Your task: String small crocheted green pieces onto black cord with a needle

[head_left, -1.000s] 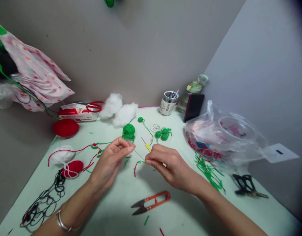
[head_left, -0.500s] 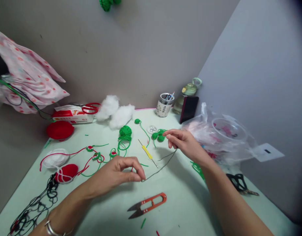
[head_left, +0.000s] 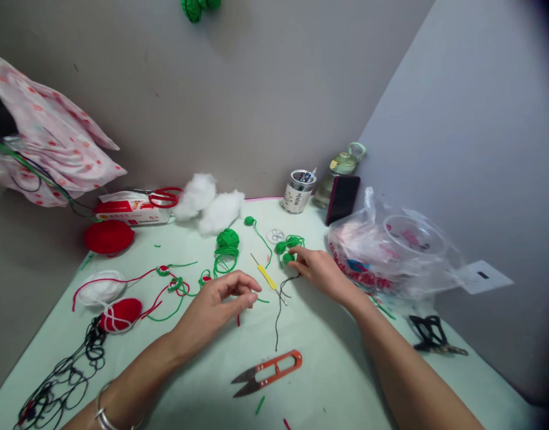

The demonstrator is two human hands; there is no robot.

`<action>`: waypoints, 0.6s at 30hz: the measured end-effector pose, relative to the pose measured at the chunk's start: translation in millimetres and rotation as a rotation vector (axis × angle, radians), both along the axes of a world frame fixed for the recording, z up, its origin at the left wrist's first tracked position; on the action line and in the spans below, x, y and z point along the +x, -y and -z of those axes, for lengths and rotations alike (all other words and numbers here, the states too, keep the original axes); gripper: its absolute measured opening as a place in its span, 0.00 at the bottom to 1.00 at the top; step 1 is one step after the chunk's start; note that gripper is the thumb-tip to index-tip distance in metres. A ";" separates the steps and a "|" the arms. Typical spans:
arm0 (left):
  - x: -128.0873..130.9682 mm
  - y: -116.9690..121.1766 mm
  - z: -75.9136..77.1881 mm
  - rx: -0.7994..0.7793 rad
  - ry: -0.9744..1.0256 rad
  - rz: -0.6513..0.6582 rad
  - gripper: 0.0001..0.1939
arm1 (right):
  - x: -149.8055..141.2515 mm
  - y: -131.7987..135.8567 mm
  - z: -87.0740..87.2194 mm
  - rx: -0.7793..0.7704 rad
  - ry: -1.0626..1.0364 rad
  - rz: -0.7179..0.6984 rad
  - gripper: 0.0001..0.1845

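Right hand [head_left: 320,272] palm-down at green balls [head_left: 280,248] — left hand [head_left: 223,297] hovering, fingers curled

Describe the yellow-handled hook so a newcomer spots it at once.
On the pale table, look between the left hand and right hand. A slim metal hook lies slanted there; its yellow middle sets it apart from the green strand and dark thread.

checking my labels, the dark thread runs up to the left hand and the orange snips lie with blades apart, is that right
Wrong hand: in the head view the dark thread runs up to the right hand. The orange snips do lie with blades apart.
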State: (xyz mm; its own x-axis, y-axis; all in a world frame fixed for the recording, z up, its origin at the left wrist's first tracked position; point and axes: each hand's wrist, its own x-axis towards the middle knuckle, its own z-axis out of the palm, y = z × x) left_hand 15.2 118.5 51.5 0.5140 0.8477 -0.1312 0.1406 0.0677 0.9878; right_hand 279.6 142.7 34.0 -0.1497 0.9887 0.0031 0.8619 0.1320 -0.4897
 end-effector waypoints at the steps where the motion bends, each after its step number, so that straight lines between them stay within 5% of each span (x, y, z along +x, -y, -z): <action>1: 0.3 -0.6 0.5 -0.041 0.048 -0.016 0.10 | -3.3 4.5 -9.2 -0.021 -0.062 -0.059 0.13; 5: 6.2 1.8 4.3 -0.239 0.253 0.000 0.15 | -24.3 27.6 -41.5 -0.049 -0.471 -0.262 0.16; 10: 12.4 7.2 6.3 -0.514 0.527 -0.032 0.13 | -47.8 49.8 -50.9 0.070 -0.382 -0.445 0.18; 18: 6.5 1.1 1.6 -0.616 0.738 -0.259 0.06 | -56.2 52.1 -52.7 0.361 -0.458 -0.210 0.06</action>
